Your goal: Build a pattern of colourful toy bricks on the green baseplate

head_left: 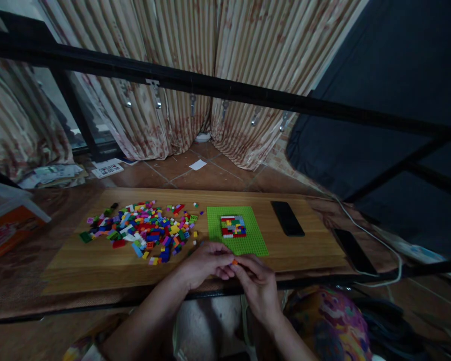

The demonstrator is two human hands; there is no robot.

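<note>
My left hand (210, 260) and my right hand (258, 281) meet at the board's front edge, fingertips pinched together. Between them shows a small orange toy brick (234, 261), gripped from both sides and partly hidden by the fingers. Just beyond my hands lies a green studded baseplate (253, 230). On it stands a low, roughly square block of multicoloured bricks (233, 226), with red, white, yellow, green and blue pieces. To the left spreads a large pile of loose toy bricks (146, 225) in many colours.
A wooden board (108, 271) carries everything. One black phone (287, 218) lies right of the baseplate, another dark phone (355, 250) farther right beside a white cable (383, 240). A clear plastic box (11, 215) stands at far left. A black metal bar (210, 86) crosses beyond the board.
</note>
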